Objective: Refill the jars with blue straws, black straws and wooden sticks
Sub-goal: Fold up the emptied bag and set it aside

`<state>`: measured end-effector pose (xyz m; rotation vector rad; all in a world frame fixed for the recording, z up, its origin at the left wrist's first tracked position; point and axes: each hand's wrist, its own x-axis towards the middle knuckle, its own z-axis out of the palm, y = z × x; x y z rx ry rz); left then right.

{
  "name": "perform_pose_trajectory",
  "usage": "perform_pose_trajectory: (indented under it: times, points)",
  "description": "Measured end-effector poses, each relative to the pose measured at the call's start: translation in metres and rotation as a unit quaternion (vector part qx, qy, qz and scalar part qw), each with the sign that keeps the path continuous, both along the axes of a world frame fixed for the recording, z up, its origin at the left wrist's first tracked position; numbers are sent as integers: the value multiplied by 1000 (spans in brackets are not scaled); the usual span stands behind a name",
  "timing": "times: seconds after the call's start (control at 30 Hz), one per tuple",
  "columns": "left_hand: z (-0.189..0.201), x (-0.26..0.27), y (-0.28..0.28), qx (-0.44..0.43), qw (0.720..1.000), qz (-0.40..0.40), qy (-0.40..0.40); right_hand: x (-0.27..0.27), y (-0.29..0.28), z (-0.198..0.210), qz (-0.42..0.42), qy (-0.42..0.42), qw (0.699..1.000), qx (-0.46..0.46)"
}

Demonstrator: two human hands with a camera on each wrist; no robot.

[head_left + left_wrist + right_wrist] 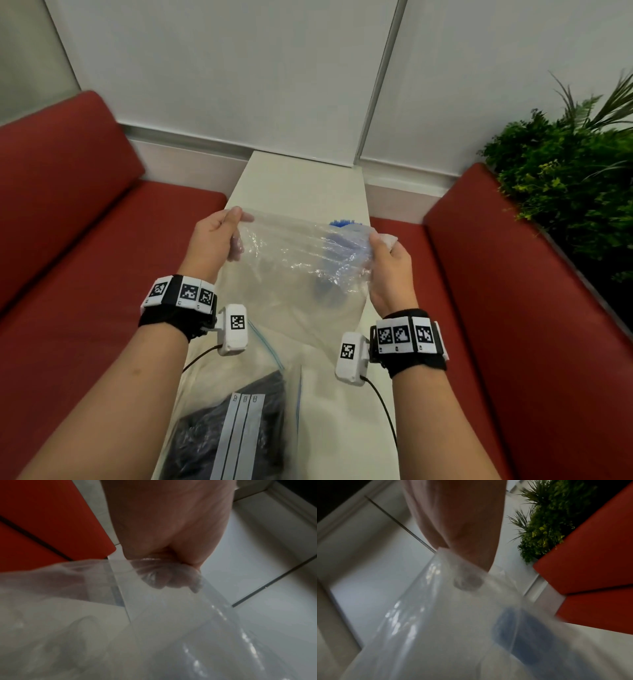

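Observation:
A clear plastic bag (294, 260) is held up over the white table (301, 185), stretched between both hands. My left hand (224, 236) pinches its left top corner, with the fingers (164, 577) curled behind the plastic. My right hand (383, 257) grips the right top corner. Blue straws (344, 224) stick up behind the bag's right side and show as a blue blur (522, 628) through it in the right wrist view. A zip bag of black straws (226, 431) lies on the table near me. No jar is clearly seen.
Red sofa cushions (85, 212) flank the narrow table on both sides. A green plant (565, 178) stands behind the right cushion. Another clear zip bag (339, 428) lies flat on the table beside the black straws.

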<state>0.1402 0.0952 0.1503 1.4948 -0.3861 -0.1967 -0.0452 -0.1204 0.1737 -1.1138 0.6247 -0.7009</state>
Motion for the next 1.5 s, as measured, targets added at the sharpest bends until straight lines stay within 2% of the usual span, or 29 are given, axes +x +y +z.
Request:
perform_pose_trajectory:
  times: [0.17,0.3,0.4,0.5,0.63,0.73,0.83,0.93,1.0,1.1,1.17,1.23,1.3,1.37,1.4,1.43,1.5]
  points:
    - [1,6,7,17,1000,13,-8,-8,-13,-1,42,-55,995,71]
    - [-3,8,9,40,999,33,-5,-6,-18,1,41,-121,987,102]
    - [-7,12,11,56,996,63,1,-10,-23,-1,16,-69,996,52]
    - [-8,11,7,35,998,56,3,-8,-19,-7,-66,0,997,-31]
    - [-12,9,3,-50,998,-17,46,-5,-12,-15,-187,106,964,-155]
    - [-12,7,3,-25,999,-15,42,-9,-11,-19,-206,150,935,-247]
    - [-12,3,4,37,999,35,0,-11,-13,-20,-182,157,942,-233]
    - [-5,-1,3,4,999,44,-26,-13,-18,-18,-158,133,962,-181]
    - [4,-4,2,-51,998,13,-30,-18,-22,-18,-146,147,962,-180]
    - [23,-7,-2,-56,995,-78,-41,-30,-23,-17,-150,259,934,-195]
    - [41,-13,-8,-12,988,-134,-73,-34,-23,-13,-117,290,903,-295]
    - [62,-23,-18,48,972,-204,-106,-29,-15,2,13,219,898,-381]
    - [81,-36,-31,95,946,-282,-127,-16,3,18,195,173,887,-382]
    - [95,-50,-44,113,928,-325,-140,-4,19,24,264,196,857,-397]
    - [99,-55,-49,111,928,-321,-152,2,25,24,266,202,858,-389]
    - [101,-58,-52,103,934,-298,-168,5,30,24,256,194,876,-359]
    - [102,-55,-50,88,950,-202,-221,3,33,22,239,132,929,-251]
